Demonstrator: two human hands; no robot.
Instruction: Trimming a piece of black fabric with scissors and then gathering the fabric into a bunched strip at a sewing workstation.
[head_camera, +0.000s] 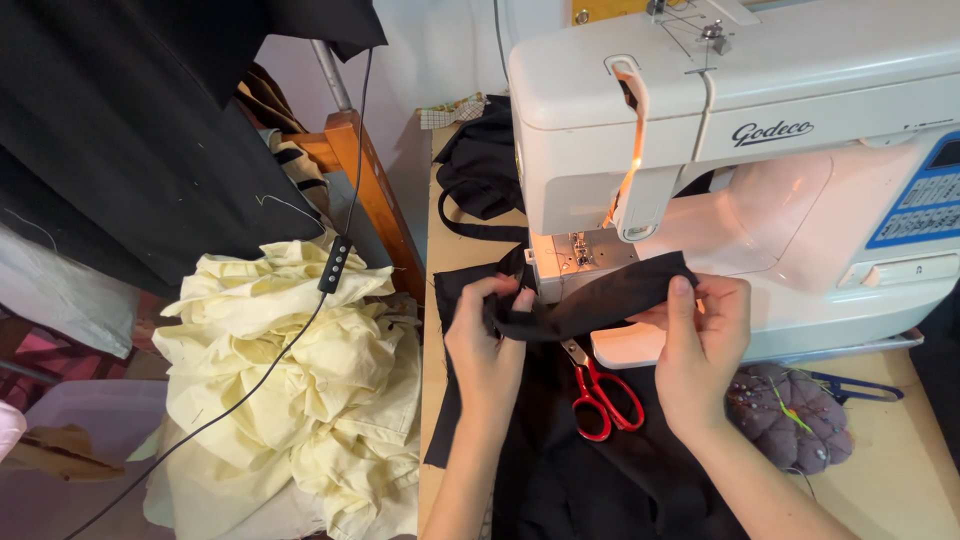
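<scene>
Left hand: left hand (487, 340) pinches the left end of a black fabric strip (600, 298), thumb and fingers pressed together on the cloth
Right hand: right hand (700, 340) holds the right end of the same strip, thumb on top, grip closed on the fabric
Strip position: stretched roughly level between both hands, just in front of the needle area of the sewing machine (740, 150), above the surface
Machine: white body, lamp lit and glowing warm at the needle plate; blue panel at its right side
Surface: pale wooden surface (900, 470); larger black cloth (580, 470) spread under the hands and running off the near edge
Scissors: red-handled scissors (600, 395) lie on the black cloth, just below the strip, between the two wrists
Pincushion: purple pincushion (790, 410) stuck with pins, right of the right wrist; a blue-handled tool just beyond it, partly hidden
Far surface: another bundle of black fabric (480, 165) left of the machine
Room, left: heap of pale yellow fabric (300, 390) beside the surface, a black cable (335, 265) with an inline control draped over it
Room, far left: dark cloth hanging, wooden frame (365, 170) behind the heap
</scene>
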